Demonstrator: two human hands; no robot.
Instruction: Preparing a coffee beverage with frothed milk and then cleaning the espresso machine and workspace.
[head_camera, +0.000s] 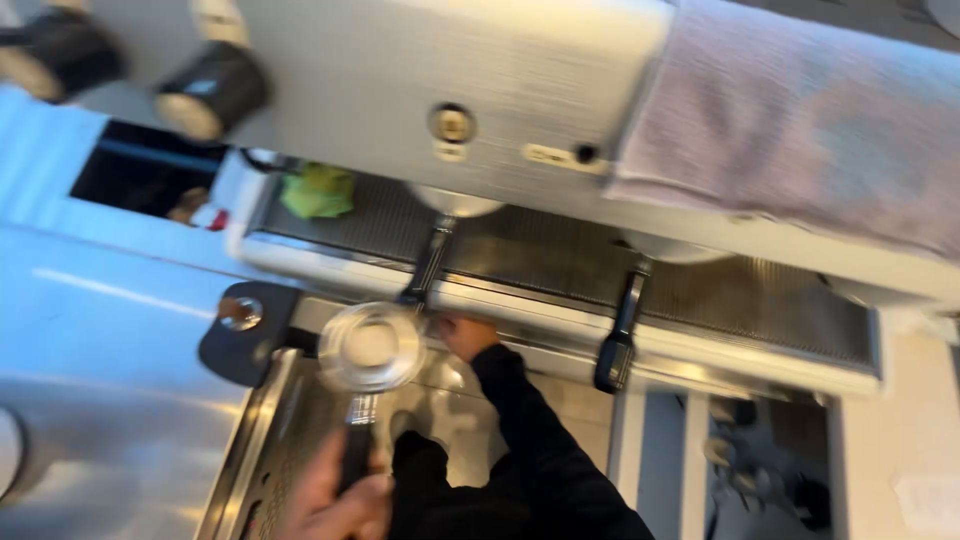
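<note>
My left hand (335, 500) grips the black handle of a portafilter (370, 348), whose round metal basket faces up over the metal tray. My right hand (465, 335), in a black sleeve, reaches forward and rests against the front edge of the espresso machine (520, 80). It sits just right of the basket and below a mounted portafilter handle (425, 265). Motion blur hides how its fingers are set.
A second mounted portafilter handle (618, 340) hangs to the right. A green cloth (318, 190) lies on the drip grate, and a pinkish towel (800, 130) lies on top of the machine. A black tamping mat (245, 325) sits at the left, with dark round lids (215, 90) behind it.
</note>
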